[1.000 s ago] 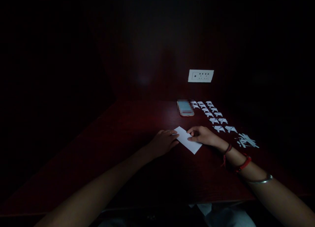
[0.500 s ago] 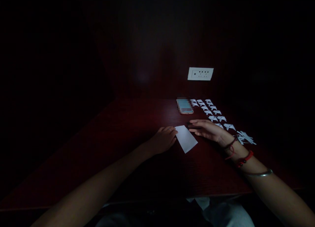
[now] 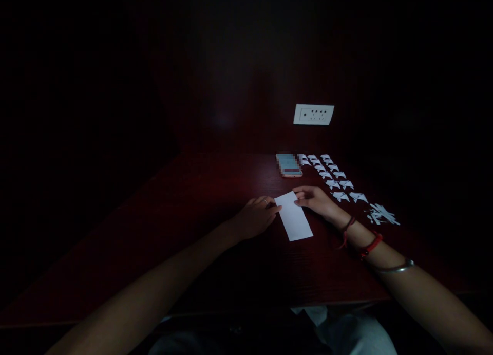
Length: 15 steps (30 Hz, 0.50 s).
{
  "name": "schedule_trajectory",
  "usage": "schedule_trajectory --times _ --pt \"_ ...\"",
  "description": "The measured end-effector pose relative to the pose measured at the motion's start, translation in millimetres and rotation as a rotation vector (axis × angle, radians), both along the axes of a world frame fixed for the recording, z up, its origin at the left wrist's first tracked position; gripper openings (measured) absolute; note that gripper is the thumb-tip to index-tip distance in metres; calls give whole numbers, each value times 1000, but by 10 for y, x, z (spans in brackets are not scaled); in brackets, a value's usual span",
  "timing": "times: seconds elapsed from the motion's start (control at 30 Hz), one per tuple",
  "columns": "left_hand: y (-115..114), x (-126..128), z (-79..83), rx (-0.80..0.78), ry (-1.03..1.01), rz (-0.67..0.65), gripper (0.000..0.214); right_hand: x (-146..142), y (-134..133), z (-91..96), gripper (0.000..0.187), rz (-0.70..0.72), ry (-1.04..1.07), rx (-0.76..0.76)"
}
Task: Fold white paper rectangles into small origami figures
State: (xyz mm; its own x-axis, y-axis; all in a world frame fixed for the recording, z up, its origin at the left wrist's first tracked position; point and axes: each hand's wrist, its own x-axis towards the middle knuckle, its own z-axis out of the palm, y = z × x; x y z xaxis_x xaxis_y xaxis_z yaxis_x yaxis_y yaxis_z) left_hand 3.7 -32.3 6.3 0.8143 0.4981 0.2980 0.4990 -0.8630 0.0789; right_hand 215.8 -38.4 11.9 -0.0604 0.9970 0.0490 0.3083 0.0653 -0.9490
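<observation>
A white rectangular sheet of paper lies slanted on the dark red table, its long side running toward me. My left hand, with a ring on one finger, grips the paper's upper left edge, thumb on top. At the upper right edge my right hand holds the same paper between thumb and fingers. Some fingertips are hidden behind the sheet. Red cords and a silver bangle circle my right wrist and forearm.
Several small folded white paper pieces stand in rows at the right. A heap of thin white strips lies nearer me. A phone rests at the back, below a wall socket.
My right hand has moved left and closed on the paper's right edge; before, it hovered beside it with fingers stretched. The paper has turned slightly and now shows more length.
</observation>
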Motion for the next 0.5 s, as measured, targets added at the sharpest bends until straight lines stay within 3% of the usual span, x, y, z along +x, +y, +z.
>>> schedule_trajectory --times 0.2,0.33,0.5 --pt "1 5 -1 20 20 3 30 -2 -11 -8 32 -9 -389 331" --pt "4 3 16 29 46 25 30 -46 -115 80 22 140 -539 456" --pt "21 -21 44 23 76 19 29 -91 -196 154 22 280 -583 528"
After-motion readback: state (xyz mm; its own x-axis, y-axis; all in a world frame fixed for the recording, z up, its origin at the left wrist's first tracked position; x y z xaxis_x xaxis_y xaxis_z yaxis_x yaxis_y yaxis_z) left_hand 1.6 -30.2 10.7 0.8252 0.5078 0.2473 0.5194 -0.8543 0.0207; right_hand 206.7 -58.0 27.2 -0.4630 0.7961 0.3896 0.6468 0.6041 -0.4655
